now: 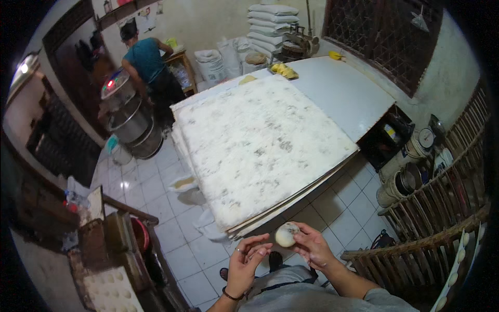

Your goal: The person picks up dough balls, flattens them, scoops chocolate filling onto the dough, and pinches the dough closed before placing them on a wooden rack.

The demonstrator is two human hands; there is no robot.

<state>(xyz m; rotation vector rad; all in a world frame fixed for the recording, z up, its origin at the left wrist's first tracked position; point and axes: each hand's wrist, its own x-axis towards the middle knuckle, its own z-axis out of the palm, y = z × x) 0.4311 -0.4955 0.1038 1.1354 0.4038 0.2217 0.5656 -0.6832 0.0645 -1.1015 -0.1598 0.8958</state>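
Observation:
A small round piece of dough [286,234] with a dark patch on top is held between the thumb and fingers of my right hand [312,245]. Just left of it, my left hand [249,259] has its fingers apart and holds nothing. Beyond both hands lies a large board coated in white flour [269,152], with dark smudges across its surface and further boards stacked beneath it.
A co-worker in a blue top [148,58] stands by a metal drum-shaped machine [132,117]. White sacks [273,29] are stacked at the back wall. Wooden racks [425,202] stand right; a tray with round dough pieces [111,290] lies lower left.

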